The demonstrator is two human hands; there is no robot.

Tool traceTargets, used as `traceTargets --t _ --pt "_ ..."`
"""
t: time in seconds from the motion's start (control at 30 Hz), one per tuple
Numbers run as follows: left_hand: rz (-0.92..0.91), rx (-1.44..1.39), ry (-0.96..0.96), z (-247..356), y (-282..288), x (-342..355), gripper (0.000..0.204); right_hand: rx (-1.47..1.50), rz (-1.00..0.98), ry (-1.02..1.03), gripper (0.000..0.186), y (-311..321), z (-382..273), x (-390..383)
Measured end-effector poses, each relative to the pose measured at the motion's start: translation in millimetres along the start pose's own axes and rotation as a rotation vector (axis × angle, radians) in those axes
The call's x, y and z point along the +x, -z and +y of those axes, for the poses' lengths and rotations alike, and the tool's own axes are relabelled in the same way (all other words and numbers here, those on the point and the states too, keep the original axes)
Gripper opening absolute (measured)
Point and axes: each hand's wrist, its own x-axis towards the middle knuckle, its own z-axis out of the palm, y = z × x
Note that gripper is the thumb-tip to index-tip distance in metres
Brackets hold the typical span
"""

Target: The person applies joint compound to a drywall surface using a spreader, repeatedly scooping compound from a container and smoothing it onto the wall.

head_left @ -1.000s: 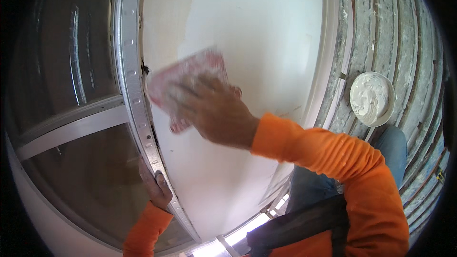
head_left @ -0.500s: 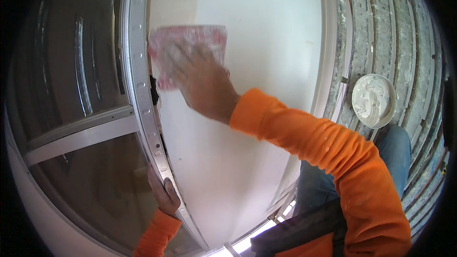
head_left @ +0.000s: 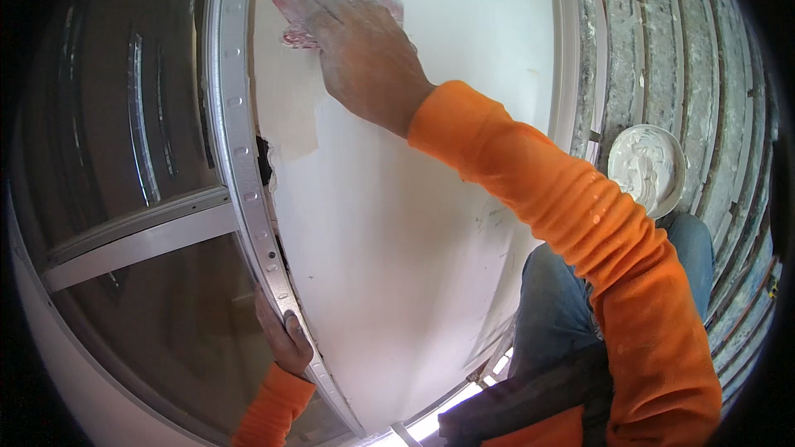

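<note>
My right hand (head_left: 364, 58) grips a wide pink-smeared putty knife (head_left: 331, 4) and presses its blade flat against the white wall panel (head_left: 414, 223), high up near the top of the view. My left hand (head_left: 281, 335) wraps around the perforated metal corner strip (head_left: 240, 157) at the panel's left edge, lower down. A dark ragged gap (head_left: 265, 159) shows where the panel meets the strip, with a patch of fresh filler beside it. Both sleeves are orange.
A round white tub of filler (head_left: 648, 167) sits on splattered wooden planks (head_left: 704, 74) at the right, beside my blue-jeaned knee (head_left: 571, 298). To the left of the strip is a dark opening with metal framing bars (head_left: 132, 236).
My right hand has carried the putty knife upward along the panel, from mid-height to near the top. My left hand has kept its hold on the corner strip.
</note>
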Motion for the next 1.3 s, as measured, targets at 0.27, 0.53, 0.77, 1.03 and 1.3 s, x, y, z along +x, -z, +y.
traceTargets --t 0.27,0.53,0.77,1.03,1.3 --pt "-0.033 0.081 0.058 -7.6 4.9 -10.5 0.062 0.015 -0.250 -0.001 0.048 -0.3 -78.4 -77.9" --pt "0.002 0.108 -0.008 -19.6 2.5 -14.7 0.062 0.035 -0.417 0.082 0.061 31.1 -84.4 -110.8" --pt "-0.009 0.082 0.000 -7.4 -0.7 -5.8 0.062 -0.140 -0.120 0.069 0.065 -29.9 -28.4 -45.1" --pt "0.030 0.070 0.033 -26.7 -6.2 -23.2 0.064 0.181 -0.440 0.082 0.063 4.9 -73.4 -126.0" --pt "-0.005 0.049 0.041 -3.8 -2.5 -2.8 0.072 -0.225 0.095 0.127 0.051 -6.8 24.3 2.1"
